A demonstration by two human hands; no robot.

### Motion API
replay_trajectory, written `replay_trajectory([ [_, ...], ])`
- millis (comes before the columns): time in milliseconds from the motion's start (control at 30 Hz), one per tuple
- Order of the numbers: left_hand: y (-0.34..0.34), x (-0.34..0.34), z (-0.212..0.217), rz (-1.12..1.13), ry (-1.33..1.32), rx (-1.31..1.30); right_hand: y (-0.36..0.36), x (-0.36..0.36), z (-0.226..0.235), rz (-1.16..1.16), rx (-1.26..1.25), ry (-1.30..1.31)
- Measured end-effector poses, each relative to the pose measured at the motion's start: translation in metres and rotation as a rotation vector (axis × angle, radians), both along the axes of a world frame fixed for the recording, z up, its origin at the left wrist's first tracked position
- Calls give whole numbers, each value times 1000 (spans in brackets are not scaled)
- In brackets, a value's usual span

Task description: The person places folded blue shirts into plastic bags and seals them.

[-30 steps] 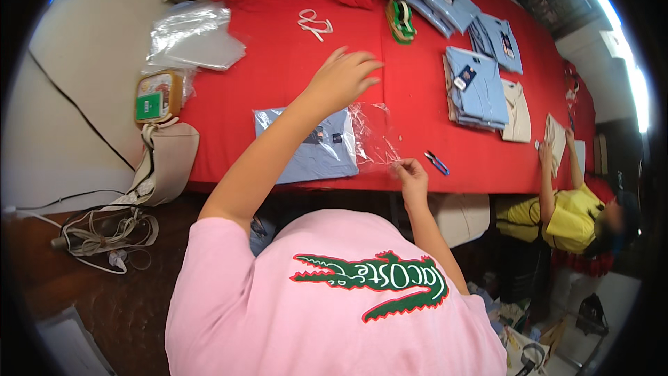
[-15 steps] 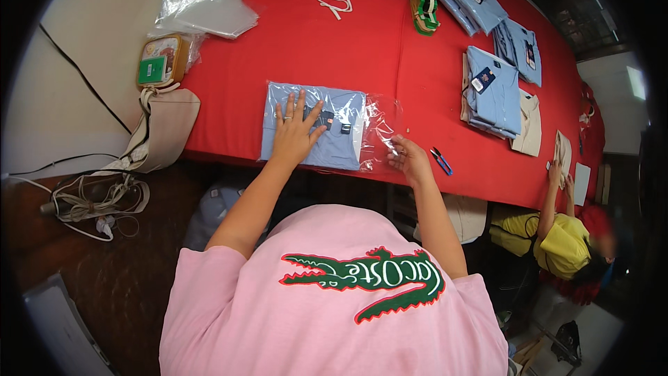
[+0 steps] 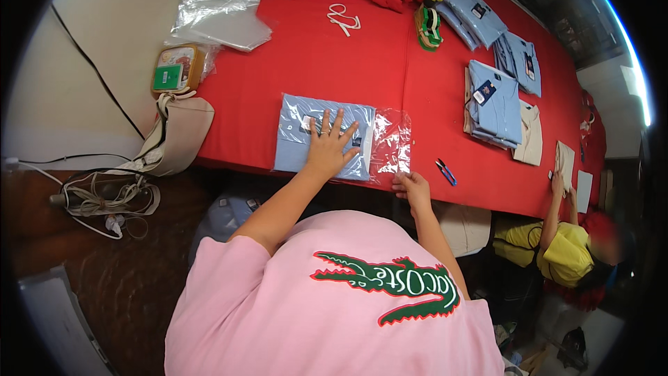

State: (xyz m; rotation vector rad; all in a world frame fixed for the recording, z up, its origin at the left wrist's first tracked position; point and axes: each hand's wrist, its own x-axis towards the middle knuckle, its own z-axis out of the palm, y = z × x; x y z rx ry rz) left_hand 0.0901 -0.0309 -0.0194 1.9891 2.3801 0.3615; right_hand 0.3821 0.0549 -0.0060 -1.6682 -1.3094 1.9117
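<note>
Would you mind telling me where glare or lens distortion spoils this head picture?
Head view: glare streaks the clear bag by the right hand and the spare bags; a window at the right rim is blown out; the table edge bows with the fisheye; corners are black.

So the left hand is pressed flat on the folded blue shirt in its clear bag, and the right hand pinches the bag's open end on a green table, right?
Not quite: the table is covered in red, not green, as the head view shows. The rest holds: the left hand lies flat on the folded blue shirt in its clear bag, and the right hand pinches the bag's open end.
</note>
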Motion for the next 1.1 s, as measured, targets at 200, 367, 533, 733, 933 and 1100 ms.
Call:
replay_trajectory([
  [200,27,-22,25,20,-231,-156,-31,13,1,-344,-172,35],
  [367,81,-72,49,36,-181,-179,-64,0,-7,12,-530,302],
  [533,94,-85,76,13,-357,-500,-76,-45,-35,52,-632,495],
  [733,73,-110,92,-146,-808,-858,-77,-64,14,71,-265,399],
  [933,44,-134,181,-131,-962,-173,14,-96,114,-79,382,479],
  [1100,21,-131,219,-204,-576,488,43,-116,209,128,675,625],
])
